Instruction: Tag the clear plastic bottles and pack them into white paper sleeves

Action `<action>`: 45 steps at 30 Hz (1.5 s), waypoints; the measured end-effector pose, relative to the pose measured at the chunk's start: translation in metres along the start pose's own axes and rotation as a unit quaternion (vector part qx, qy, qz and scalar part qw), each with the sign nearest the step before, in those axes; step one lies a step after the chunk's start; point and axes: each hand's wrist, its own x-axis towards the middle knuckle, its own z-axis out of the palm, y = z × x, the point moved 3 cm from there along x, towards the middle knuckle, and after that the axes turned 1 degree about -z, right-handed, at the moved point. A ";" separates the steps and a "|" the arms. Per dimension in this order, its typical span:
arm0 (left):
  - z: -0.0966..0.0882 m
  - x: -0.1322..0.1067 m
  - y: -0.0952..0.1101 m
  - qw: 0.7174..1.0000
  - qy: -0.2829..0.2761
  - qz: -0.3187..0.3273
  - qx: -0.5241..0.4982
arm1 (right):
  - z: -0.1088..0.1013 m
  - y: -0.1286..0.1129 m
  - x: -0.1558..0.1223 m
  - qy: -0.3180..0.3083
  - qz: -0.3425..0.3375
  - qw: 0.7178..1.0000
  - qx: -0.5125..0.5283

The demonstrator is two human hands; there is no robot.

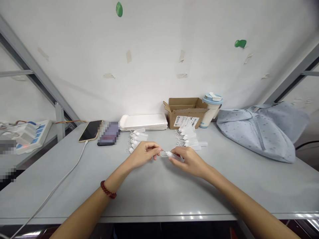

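Observation:
In my right hand is a small clear plastic tube with a white cap, lying sideways with the cap toward the left. A thin white loop comes off the cap. The fingertips of my left hand are pinched together just left of the cap, on a thin dark piece too small to name. Behind my left hand lies a row of similar capped tubes with loops. Another group of such tubes lies behind my right hand; my fingers hide part of it.
At the back stand a stack of white envelopes, an open cardboard box and a blue-lidded cup. A light blue bag lies right. Two phones lie left, one with a white cable. A power strip is farther left.

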 end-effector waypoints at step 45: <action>-0.001 -0.004 0.008 0.999 -0.048 0.002 -0.003 | 0.002 -0.003 -0.002 -0.011 -0.013 1.000 0.021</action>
